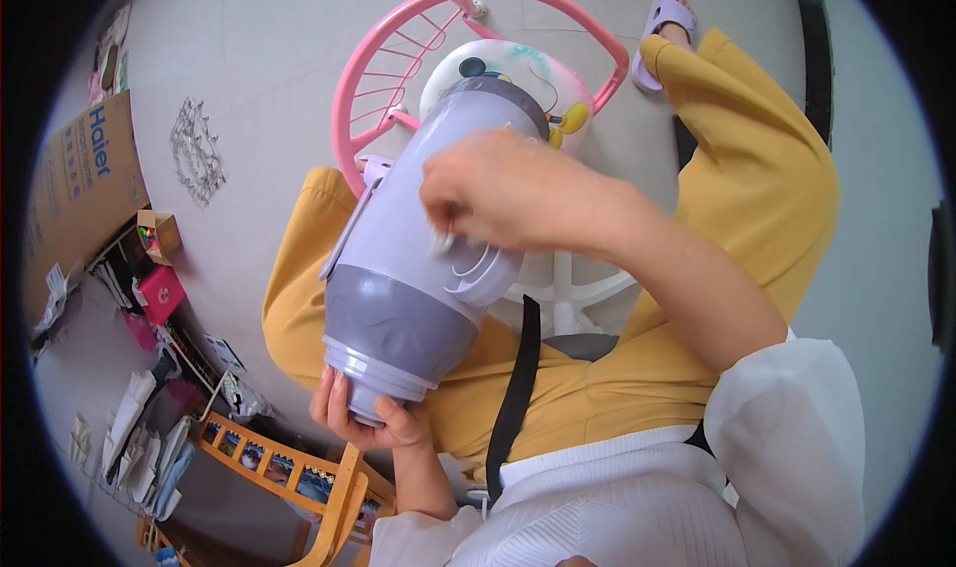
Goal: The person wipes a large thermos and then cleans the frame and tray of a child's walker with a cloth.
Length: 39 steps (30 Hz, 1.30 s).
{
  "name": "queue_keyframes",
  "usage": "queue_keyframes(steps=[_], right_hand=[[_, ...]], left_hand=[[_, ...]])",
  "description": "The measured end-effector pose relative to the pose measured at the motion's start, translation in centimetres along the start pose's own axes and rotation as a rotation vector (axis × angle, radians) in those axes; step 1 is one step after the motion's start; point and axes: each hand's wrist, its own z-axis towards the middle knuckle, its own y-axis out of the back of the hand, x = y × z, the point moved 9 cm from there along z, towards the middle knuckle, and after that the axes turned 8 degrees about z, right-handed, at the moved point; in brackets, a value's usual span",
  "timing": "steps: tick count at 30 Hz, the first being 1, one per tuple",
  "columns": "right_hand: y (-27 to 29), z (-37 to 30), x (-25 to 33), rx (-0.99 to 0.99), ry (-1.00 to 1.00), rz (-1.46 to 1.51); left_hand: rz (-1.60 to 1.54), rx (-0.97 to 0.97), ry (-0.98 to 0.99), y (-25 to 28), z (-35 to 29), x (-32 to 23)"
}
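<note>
A large lavender thermos flask (398,214) lies tilted over my lap, with its grey base end up and away from me and its cap end low and near. My left hand (370,418) is closed round the cap end, fingers on one side and thumb on the other. Over the flask's side, my right hand (488,191) is closed in a pinch, slightly smeared by motion. A small white piece (441,241) shows under its fingertips against the flask; I cannot tell what it is. Next to it is a curved handle (486,276), and a long strip-like handle (351,230) runs along the left side.
Beyond the flask stands a low seat (438,84) with a cartoon print and a pink ring rail (370,54). A cardboard box (85,184), a small open box (159,236) and a wooden rack (269,467) are at the left. A black strap (515,398) hangs at my waist.
</note>
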Motion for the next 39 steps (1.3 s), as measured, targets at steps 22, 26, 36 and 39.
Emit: queue_keyframes(steps=[22, 26, 36, 39], right_hand=[[-0.7, -0.2, 1.4, 0.107, 0.054, 0.054], [0.8, 0.1, -3.1, 0.026, -0.162, 0.113], [0.4, -0.2, -2.5, 0.002, -0.068, 0.238], [1.1, -0.2, -4.2, -0.030, -0.145, 0.217]], left_hand=[[0.010, -0.005, -0.015, 0.0, -0.1, 0.1], [0.006, -0.007, -0.023, 0.1, -0.1, 0.1], [0.012, -0.002, -0.007, -0.1, -0.1, 0.0], [0.011, 0.002, -0.029, 0.0, 0.1, 0.0]])
